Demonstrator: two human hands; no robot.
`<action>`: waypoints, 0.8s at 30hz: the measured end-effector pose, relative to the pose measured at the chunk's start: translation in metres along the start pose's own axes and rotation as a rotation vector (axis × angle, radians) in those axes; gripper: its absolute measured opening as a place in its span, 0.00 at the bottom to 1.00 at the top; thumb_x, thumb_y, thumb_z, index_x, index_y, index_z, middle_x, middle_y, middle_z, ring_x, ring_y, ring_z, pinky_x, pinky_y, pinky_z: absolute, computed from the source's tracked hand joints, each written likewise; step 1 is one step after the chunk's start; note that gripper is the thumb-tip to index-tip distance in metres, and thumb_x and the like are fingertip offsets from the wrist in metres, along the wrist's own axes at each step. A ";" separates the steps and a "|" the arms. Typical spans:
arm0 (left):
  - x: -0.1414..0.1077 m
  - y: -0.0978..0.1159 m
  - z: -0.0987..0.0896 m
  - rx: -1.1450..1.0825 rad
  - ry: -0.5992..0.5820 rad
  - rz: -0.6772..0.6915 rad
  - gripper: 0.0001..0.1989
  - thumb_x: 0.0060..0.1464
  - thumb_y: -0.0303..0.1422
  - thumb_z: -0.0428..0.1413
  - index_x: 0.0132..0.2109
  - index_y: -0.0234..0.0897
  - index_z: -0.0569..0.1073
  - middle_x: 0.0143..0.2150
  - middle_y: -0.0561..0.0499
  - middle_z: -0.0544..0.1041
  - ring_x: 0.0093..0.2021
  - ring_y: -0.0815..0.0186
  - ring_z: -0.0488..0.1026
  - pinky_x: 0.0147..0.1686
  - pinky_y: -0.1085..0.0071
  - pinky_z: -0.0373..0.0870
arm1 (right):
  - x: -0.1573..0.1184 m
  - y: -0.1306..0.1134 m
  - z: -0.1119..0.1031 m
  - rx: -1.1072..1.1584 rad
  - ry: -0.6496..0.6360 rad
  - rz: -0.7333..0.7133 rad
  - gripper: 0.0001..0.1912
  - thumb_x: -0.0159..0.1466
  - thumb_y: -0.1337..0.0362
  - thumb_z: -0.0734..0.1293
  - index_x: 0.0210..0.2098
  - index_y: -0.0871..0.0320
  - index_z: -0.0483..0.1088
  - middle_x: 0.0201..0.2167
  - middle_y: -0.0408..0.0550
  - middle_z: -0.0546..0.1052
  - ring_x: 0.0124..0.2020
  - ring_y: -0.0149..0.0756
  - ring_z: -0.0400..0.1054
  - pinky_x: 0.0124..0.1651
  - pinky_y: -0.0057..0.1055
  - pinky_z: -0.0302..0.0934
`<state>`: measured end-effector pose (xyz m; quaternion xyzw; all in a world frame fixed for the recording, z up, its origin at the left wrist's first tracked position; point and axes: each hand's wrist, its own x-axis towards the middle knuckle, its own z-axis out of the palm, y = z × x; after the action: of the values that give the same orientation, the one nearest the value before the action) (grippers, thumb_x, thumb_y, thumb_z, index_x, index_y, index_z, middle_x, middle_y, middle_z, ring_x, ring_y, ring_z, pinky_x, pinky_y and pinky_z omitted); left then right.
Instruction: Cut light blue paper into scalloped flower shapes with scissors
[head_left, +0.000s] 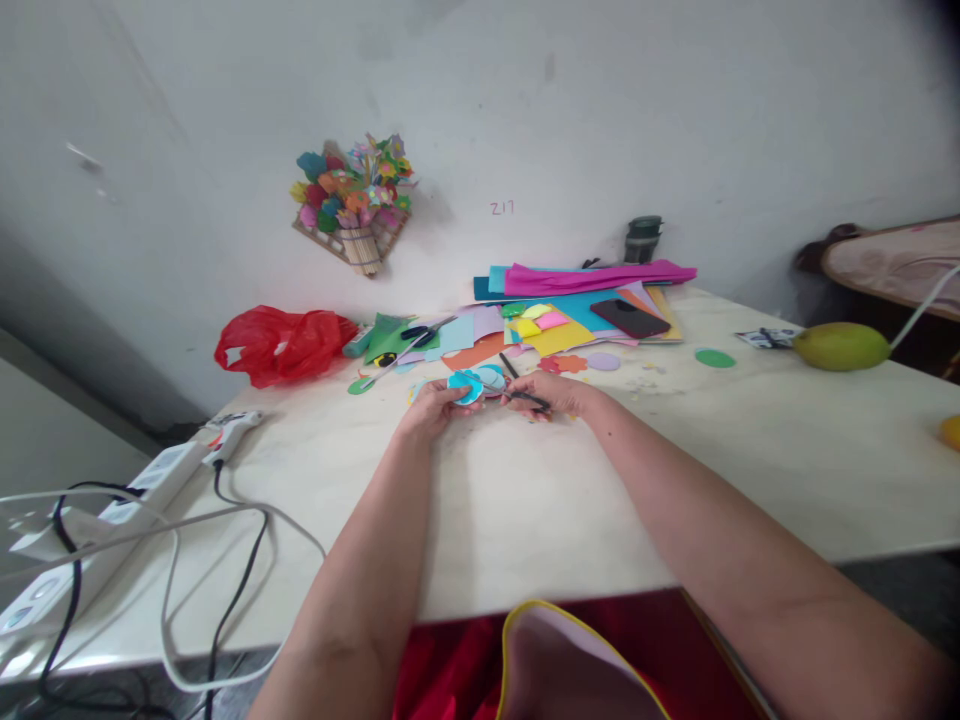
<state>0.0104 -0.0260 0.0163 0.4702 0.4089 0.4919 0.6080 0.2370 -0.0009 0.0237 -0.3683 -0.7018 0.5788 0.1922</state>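
Note:
My left hand (pixel 433 407) pinches a light blue paper cutout (pixel 466 388) with a scalloped, flower-like edge. Dark-handled scissors (pixel 531 398) are in my right hand (pixel 551 392), their blades pointing left at the paper. Whether the blades are touching the cutout is too small to tell. Just beyond my hands lie an orange paper flower (pixel 564 364) and a lilac paper oval (pixel 603 361). A green paper circle (pixel 361 386) rests to the left, and a second pair of scissors (pixel 427 331) with black handles lies farther back.
Coloured paper sheets (pixel 585 310) and a phone (pixel 630 318) occupy the back. A red plastic bag (pixel 281 345) sits at the back left. Along the left edge runs a power strip (pixel 142 500) with loose cables (pixel 259 510). At right is a green-yellow mango-like fruit (pixel 841 346).

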 end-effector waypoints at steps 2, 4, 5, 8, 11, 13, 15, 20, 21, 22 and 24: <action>0.000 0.001 0.000 0.002 0.002 -0.001 0.09 0.41 0.26 0.64 0.32 0.24 0.78 0.28 0.39 0.79 0.27 0.61 0.77 0.22 0.75 0.72 | -0.001 0.000 0.000 0.001 0.002 -0.002 0.08 0.56 0.65 0.65 0.34 0.61 0.71 0.13 0.38 0.68 0.11 0.23 0.57 0.13 0.19 0.48; 0.000 0.001 0.000 0.006 0.001 -0.004 0.09 0.42 0.27 0.64 0.32 0.24 0.78 0.27 0.39 0.79 0.26 0.61 0.77 0.22 0.75 0.72 | -0.002 -0.001 0.001 0.003 0.010 -0.002 0.08 0.55 0.66 0.65 0.34 0.61 0.71 0.13 0.39 0.68 0.11 0.23 0.58 0.13 0.19 0.48; 0.000 0.000 0.000 0.007 -0.001 -0.005 0.09 0.42 0.27 0.64 0.33 0.24 0.78 0.27 0.39 0.79 0.25 0.61 0.77 0.22 0.75 0.71 | -0.002 -0.002 0.001 0.005 0.014 0.000 0.08 0.55 0.66 0.66 0.34 0.61 0.71 0.13 0.39 0.68 0.11 0.23 0.58 0.13 0.19 0.48; 0.001 0.000 -0.001 0.009 -0.005 -0.004 0.09 0.42 0.27 0.64 0.32 0.25 0.78 0.27 0.39 0.79 0.25 0.62 0.76 0.22 0.74 0.71 | -0.002 -0.003 0.002 0.015 0.032 0.005 0.08 0.54 0.66 0.66 0.34 0.62 0.71 0.12 0.39 0.68 0.11 0.23 0.57 0.13 0.19 0.48; 0.002 -0.001 -0.002 0.010 0.002 0.000 0.08 0.42 0.27 0.64 0.31 0.25 0.78 0.27 0.38 0.79 0.25 0.63 0.76 0.23 0.74 0.71 | 0.000 0.000 0.001 0.036 0.023 0.016 0.09 0.55 0.64 0.65 0.34 0.62 0.71 0.12 0.39 0.68 0.11 0.24 0.58 0.13 0.20 0.49; 0.002 -0.001 -0.001 0.015 0.008 0.000 0.07 0.41 0.27 0.64 0.30 0.25 0.78 0.27 0.39 0.79 0.24 0.63 0.76 0.22 0.74 0.71 | 0.003 0.003 -0.001 0.047 0.007 0.016 0.10 0.56 0.62 0.64 0.34 0.61 0.71 0.13 0.40 0.68 0.11 0.24 0.58 0.14 0.20 0.50; 0.002 -0.001 -0.001 0.016 0.010 0.001 0.07 0.41 0.27 0.64 0.30 0.26 0.77 0.26 0.40 0.79 0.24 0.63 0.76 0.22 0.75 0.71 | 0.003 0.005 -0.002 0.035 -0.001 0.002 0.10 0.56 0.61 0.64 0.34 0.61 0.70 0.14 0.40 0.69 0.11 0.24 0.58 0.14 0.20 0.49; 0.002 -0.002 0.001 0.002 0.009 0.000 0.07 0.40 0.27 0.64 0.29 0.26 0.77 0.25 0.41 0.78 0.24 0.64 0.76 0.21 0.76 0.71 | 0.001 0.004 -0.001 -0.015 0.014 -0.028 0.10 0.55 0.64 0.66 0.36 0.60 0.71 0.15 0.39 0.68 0.12 0.23 0.59 0.15 0.19 0.49; 0.002 -0.002 0.002 0.000 0.009 0.000 0.07 0.40 0.27 0.64 0.29 0.26 0.77 0.25 0.41 0.78 0.24 0.64 0.76 0.21 0.76 0.71 | 0.000 0.003 -0.001 -0.017 0.018 -0.029 0.10 0.54 0.64 0.66 0.36 0.60 0.71 0.15 0.39 0.68 0.12 0.23 0.59 0.15 0.19 0.49; 0.002 -0.002 0.002 -0.003 0.010 0.000 0.07 0.40 0.27 0.64 0.30 0.26 0.77 0.25 0.41 0.78 0.24 0.63 0.76 0.22 0.76 0.71 | -0.001 0.003 0.000 -0.017 0.020 -0.028 0.10 0.54 0.64 0.66 0.36 0.60 0.71 0.15 0.39 0.68 0.12 0.23 0.59 0.15 0.19 0.49; 0.001 -0.002 0.004 -0.008 0.019 0.000 0.07 0.40 0.27 0.64 0.30 0.26 0.77 0.26 0.41 0.78 0.25 0.63 0.76 0.22 0.76 0.71 | -0.001 0.001 0.000 -0.009 0.019 -0.028 0.09 0.54 0.65 0.66 0.35 0.60 0.71 0.15 0.39 0.68 0.12 0.23 0.59 0.15 0.19 0.50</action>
<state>0.0144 -0.0257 0.0153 0.4631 0.4128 0.4981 0.6058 0.2377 -0.0018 0.0225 -0.3647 -0.7077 0.5692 0.2052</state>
